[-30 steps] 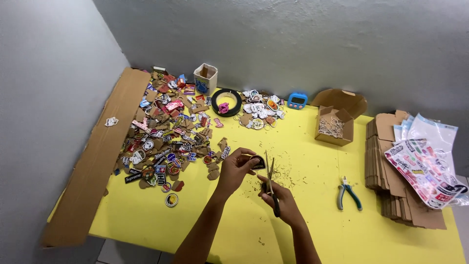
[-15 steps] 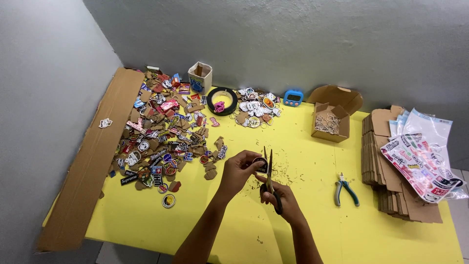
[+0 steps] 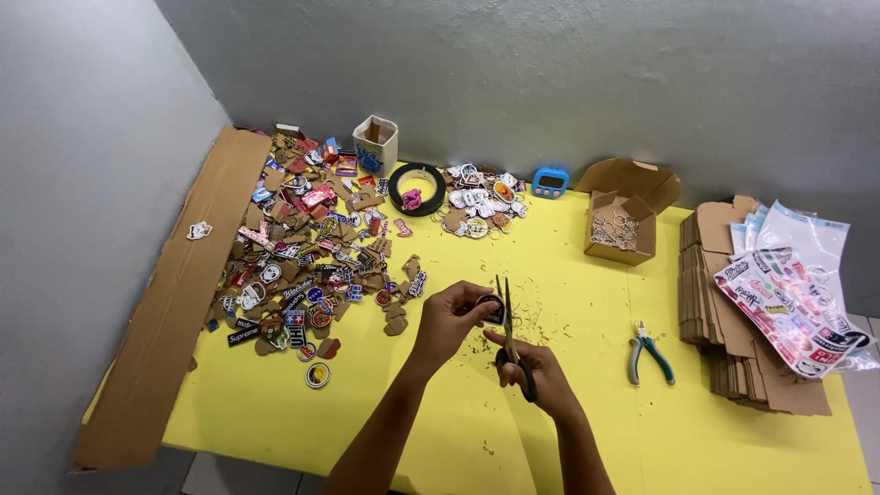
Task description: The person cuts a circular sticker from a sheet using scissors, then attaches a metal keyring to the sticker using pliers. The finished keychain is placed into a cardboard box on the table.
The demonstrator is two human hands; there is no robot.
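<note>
Gripping black-handled scissors point(image 3: 510, 332), the right hand point(image 3: 534, 371) has its fingers closed through the loops, blades pointing to twelve o'clock. At ten o'clock from it the left hand point(image 3: 449, 318) pinches a small round dark sticker point(image 3: 491, 307) against the blades. On the yellow worktop point(image 3: 275, 412), a heap of colourful cut-outs point(image 3: 312, 247) lies at ten o'clock — clear packets of sticker sheets point(image 3: 788, 293) at three o'clock, on stacked brown cardboard point(image 3: 724, 339).

Green-handled pliers point(image 3: 650, 356) lie on the yellow table point(image 3: 458, 431) beside flat cardboard stacks point(image 3: 733, 348).
</note>
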